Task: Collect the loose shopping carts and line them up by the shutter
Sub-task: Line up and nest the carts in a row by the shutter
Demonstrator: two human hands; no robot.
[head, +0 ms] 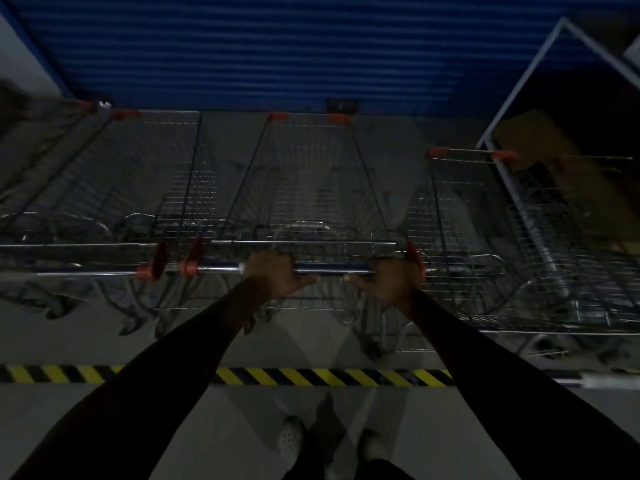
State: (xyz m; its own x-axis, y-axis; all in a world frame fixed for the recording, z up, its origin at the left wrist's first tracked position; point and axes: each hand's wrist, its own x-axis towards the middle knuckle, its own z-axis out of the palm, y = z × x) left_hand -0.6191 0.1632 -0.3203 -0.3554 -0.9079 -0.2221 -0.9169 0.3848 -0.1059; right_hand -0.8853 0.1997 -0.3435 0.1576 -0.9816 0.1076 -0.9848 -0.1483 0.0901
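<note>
Head-worn wide view, forward and down toward the shutter (242, 46).

Yellow-black hazard tape (311, 376) crosses the grey floor (207, 427).

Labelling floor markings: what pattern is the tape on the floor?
Yellow and black diagonal stripes on the floor tape, seen best in the head view.

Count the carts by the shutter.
4: the middle cart, gripped by the left hand and right hand; the left cart; the right cart; the far-right cart. The dark left edge may hide more.
</note>
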